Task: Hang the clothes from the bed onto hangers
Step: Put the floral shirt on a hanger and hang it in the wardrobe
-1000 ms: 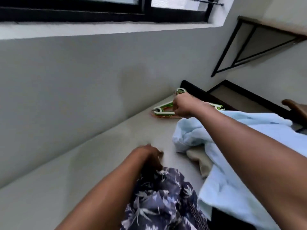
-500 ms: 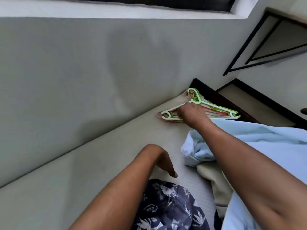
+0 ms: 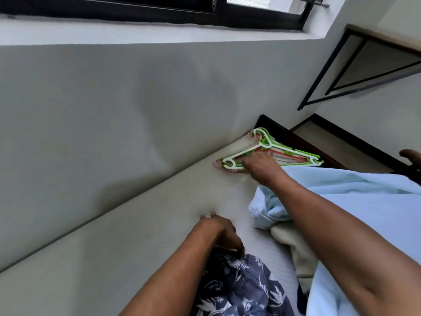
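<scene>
A stack of plastic hangers (image 3: 293, 153), white, green and red, lies on the bed (image 3: 141, 229) at its far end by the wall. My right hand (image 3: 262, 167) reaches across to it and its fingers curl onto the lower bars of the stack; the fingertips are hidden. A dark blue floral shirt (image 3: 241, 290) lies bunched at the near edge. My left hand (image 3: 219, 231) rests on the mattress just beyond it, fingertips pressed down and thumb at the shirt's edge. A light blue garment (image 3: 355, 190) and a beige one (image 3: 293, 247) lie under my right arm.
A grey wall (image 3: 114, 110) runs along the bed's left side, with a black-framed window (image 3: 205, 12) above. A dark wooden bed frame (image 3: 296, 137) ends the bed. A black metal-framed shelf (image 3: 364, 65) hangs on the far wall to the right.
My left hand lifted off the floral shirt, then came down on the mattress beside it. My right hand stayed on the hangers. The view shifted down, then back up to the window.
</scene>
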The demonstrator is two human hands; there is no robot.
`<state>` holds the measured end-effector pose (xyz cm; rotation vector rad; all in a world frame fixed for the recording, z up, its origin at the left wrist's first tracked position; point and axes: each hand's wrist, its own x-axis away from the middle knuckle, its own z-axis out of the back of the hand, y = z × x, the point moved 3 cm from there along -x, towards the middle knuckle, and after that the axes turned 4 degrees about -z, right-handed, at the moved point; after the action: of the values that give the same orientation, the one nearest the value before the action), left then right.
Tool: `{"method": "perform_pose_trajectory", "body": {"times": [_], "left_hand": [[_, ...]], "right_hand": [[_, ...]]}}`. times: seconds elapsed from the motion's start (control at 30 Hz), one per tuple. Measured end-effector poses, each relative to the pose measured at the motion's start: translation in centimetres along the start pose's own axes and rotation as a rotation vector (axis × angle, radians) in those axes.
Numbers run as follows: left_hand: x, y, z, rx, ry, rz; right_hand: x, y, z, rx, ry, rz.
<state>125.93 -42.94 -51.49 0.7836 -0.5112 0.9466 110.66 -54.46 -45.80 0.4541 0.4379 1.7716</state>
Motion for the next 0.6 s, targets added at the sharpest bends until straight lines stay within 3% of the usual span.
{"method": "perform_pose_trajectory", "body": {"times": [0.13, 0.23, 0.33, 0.43, 0.53, 0.6], "left_hand": [[0.4, 0.0, -0.5, -0.006, 0.005, -0.015], [1.4, -0.5, -0.7, 0.128, 0.059, -0.006], [3.4, -0.9, -1.0, 0.309, 0.170, -0.036], [5.5, -2.2, -1.3, 0.839, 0.342, -0.117], [8.9, -3.2, -0.5, 1.454, 0.497, -0.274], [12.2, -2.5, 0.7, 1.618, 0.478, -0.466]], "right_hand": [[1.3, 0.7, 1.9, 0.047, 0.040, 0.026], [2.2, 0.5, 4.7, 0.039, 0.067, 0.088], [4.8, 0.1, 8.4, -0.001, 0.269, 0.163], [8.9, -0.8, 11.9, -0.040, 0.525, 0.267], [14.2, -2.6, 14.2, -0.017, 0.555, 0.289], [17.9, -3.8, 15.2, -0.050, 0.551, 0.303]]}}
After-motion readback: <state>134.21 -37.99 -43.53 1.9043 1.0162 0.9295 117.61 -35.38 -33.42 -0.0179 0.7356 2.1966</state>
